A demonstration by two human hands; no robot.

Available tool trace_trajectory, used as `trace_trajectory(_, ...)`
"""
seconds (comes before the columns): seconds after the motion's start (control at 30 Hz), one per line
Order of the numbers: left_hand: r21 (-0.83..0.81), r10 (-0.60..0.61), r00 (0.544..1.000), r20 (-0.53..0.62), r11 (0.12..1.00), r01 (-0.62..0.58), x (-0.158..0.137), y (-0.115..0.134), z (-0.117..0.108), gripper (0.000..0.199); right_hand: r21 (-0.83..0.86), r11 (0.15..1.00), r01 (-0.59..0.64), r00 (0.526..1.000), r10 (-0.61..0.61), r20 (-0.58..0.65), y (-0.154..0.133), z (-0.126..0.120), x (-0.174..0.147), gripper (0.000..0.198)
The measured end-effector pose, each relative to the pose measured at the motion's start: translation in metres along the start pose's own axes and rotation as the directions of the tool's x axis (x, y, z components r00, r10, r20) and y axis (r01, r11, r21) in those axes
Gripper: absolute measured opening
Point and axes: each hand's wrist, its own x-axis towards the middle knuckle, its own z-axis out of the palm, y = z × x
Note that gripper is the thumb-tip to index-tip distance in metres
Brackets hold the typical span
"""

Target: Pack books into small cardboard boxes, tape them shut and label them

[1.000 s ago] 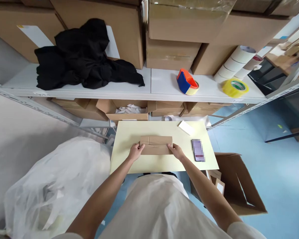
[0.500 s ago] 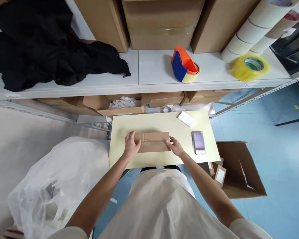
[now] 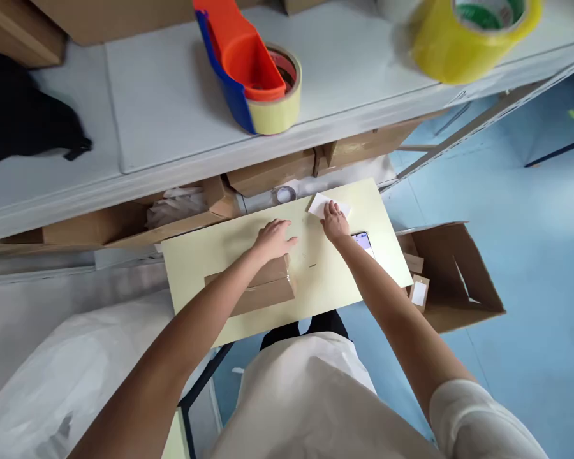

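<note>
A taped brown cardboard box [image 3: 268, 290] lies on the pale yellow table [image 3: 316, 287], partly hidden behind my left forearm. Just beyond the box is my left hand [image 3: 273, 241], its fingers apart and nothing in them. My right hand [image 3: 335, 223] has reached the small white stack of paper or labels [image 3: 317, 204] at the table's far side. Its fingers are bent over the top, with the thumb at the near edge. Beside my right forearm, a phone [image 3: 363, 241] with a lit screen lies partly covered.
On the grey shelf [image 3: 162, 95] above stand an orange and blue tape dispenser [image 3: 249, 70] and a yellow tape roll [image 3: 452, 48]. An open carton [image 3: 473, 287] with small boxes is at the right. White plastic sheeting [image 3: 76, 363] bulges at the left.
Both hands have let go of the box, which now sits further left in view. My right hand has moved to the white stack; my left hand has opened. The view has shifted and turned.
</note>
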Motion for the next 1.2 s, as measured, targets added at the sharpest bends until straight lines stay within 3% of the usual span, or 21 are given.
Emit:
trace_trajectory(0.13,-0.021,-0.064,0.992,0.109,0.998,0.066,0.038,0.001,0.017,0.052,-0.068,0.991,0.118,0.993,-0.118,0.010,0.004,0.014,-0.003,0.045)
trace_trajectory(0.4,-0.084,-0.133,0.971,0.198,0.985,0.152,0.055,-0.003,0.031,0.054,-0.158,0.920,0.359,0.933,-0.350,0.085,0.017,0.006,-0.032,0.043)
trace_trajectory(0.57,-0.263,-0.148,0.956,0.253,0.940,0.216,0.065,0.002,0.038,0.036,-0.109,0.960,0.257,0.966,-0.253,0.048,0.024,0.005,-0.034,0.036)
trace_trajectory(0.67,-0.481,-0.181,0.930,0.319,0.815,0.323,0.066,0.009,0.039,0.036,-0.062,0.985,0.158,0.987,-0.159,-0.014,0.025,0.004,-0.033,0.028)
trace_trajectory(0.77,-0.638,-0.193,0.923,0.333,0.675,0.371,0.066,0.018,0.038,0.033,0.008,0.990,0.139,0.983,-0.137,-0.120,0.025,0.000,-0.030,0.028)
trace_trajectory(0.9,-0.716,-0.153,0.960,0.235,0.641,0.277,0.071,0.028,0.042,0.018,0.092,0.977,0.192,0.970,-0.175,-0.166,0.024,-0.013,-0.027,0.027)
trace_trajectory(1.03,-0.722,-0.225,0.968,0.106,0.652,0.231,0.080,0.028,0.051,0.012,0.067,0.962,0.266,0.937,-0.242,-0.252,0.028,-0.032,-0.029,0.023)
trace_trajectory(1.13,-0.591,-0.187,0.980,-0.067,0.799,0.112,0.079,0.028,0.051,0.020,-0.039,0.980,0.197,0.922,-0.198,-0.333,0.029,-0.041,-0.033,0.027)
trace_trajectory(1.2,-0.398,-0.035,0.974,-0.223,0.915,-0.059,0.072,0.034,0.045,0.037,-0.101,0.984,0.150,0.914,-0.176,-0.366,0.026,-0.041,-0.036,0.029)
